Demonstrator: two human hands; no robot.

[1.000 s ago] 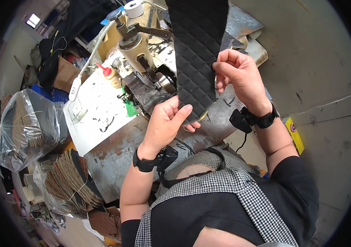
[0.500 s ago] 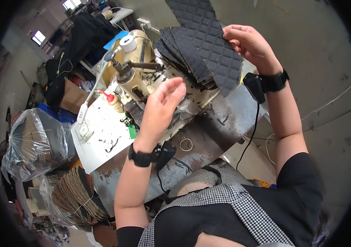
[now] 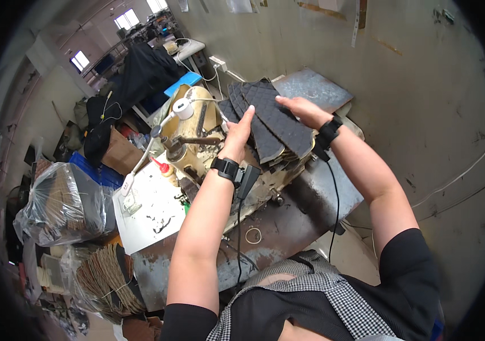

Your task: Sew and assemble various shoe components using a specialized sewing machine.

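Note:
A fanned stack of black quilted fabric panels [image 3: 282, 122] lies on top of the machine on the metal table. My left hand [image 3: 236, 139] is at the stack's left side, thumb up and fingers partly hidden, with no panel visibly lifted. Across from it, my right hand [image 3: 308, 112] reaches over the stack's right edge, its fingers stretched toward the top panel. Close by my left hand is the cream-coloured machine [image 3: 182, 156] with its metal lever [image 3: 199, 140].
A red-tipped bottle [image 3: 164, 168] stands by a white board [image 3: 140, 227] strewn with black scraps. A pale ring [image 3: 253, 235] lies on the metal table [image 3: 293, 219]. Plastic-wrapped bundles [image 3: 60, 199] are at the left, and a wall [image 3: 424, 113] rises at the right.
The panel my right hand held up now lies on the stack, and that hand has let go. My left hand has moved forward to the stack's left side. The view has tilted up.

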